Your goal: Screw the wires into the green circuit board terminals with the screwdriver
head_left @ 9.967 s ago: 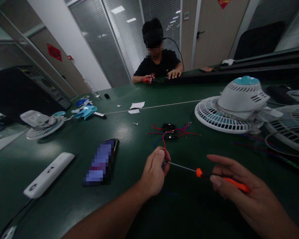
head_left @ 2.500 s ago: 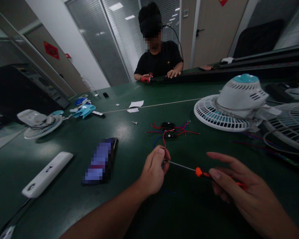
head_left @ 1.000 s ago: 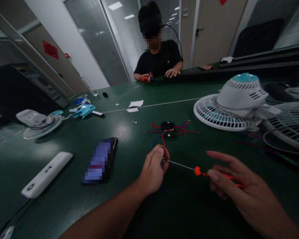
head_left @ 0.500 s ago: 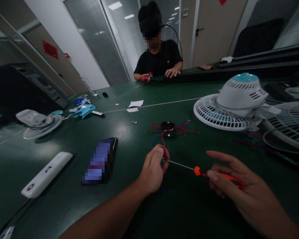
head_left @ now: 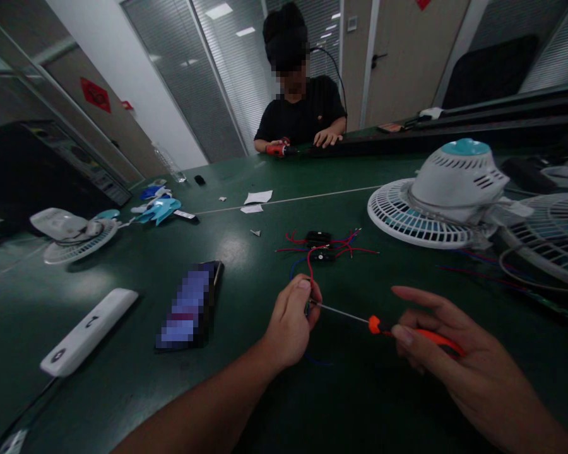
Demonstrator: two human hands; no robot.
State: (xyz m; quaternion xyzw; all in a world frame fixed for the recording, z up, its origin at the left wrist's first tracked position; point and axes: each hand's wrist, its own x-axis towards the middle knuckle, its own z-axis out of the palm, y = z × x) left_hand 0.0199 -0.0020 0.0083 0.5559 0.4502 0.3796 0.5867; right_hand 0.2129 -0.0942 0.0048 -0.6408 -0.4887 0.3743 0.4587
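Note:
My left hand point(head_left: 293, 321) is closed around a small part with red and blue wires; the fingers hide most of it. From its top a red wire point(head_left: 310, 265) curves up, and a blue wire point(head_left: 292, 268) bends beside it. My right hand point(head_left: 435, 347) grips a screwdriver point(head_left: 374, 325) with an orange and black handle, its index finger stretched out. The thin metal shaft reaches left to the part in my left hand; the tip's exact seat is hidden. Just beyond lie black modules point(head_left: 322, 255) with red and blue leads.
A phone point(head_left: 189, 306) and a white power strip point(head_left: 89, 331) lie to the left. White fan parts point(head_left: 435, 202) stand at right, a smaller fan point(head_left: 80, 236) at far left. Paper scraps point(head_left: 258, 197) lie mid-table. Across the table, a person point(head_left: 300, 113) holds a red tool point(head_left: 275, 150).
The screwdriver handle has turned slightly in my right hand. Both hands stay in nearly the same place.

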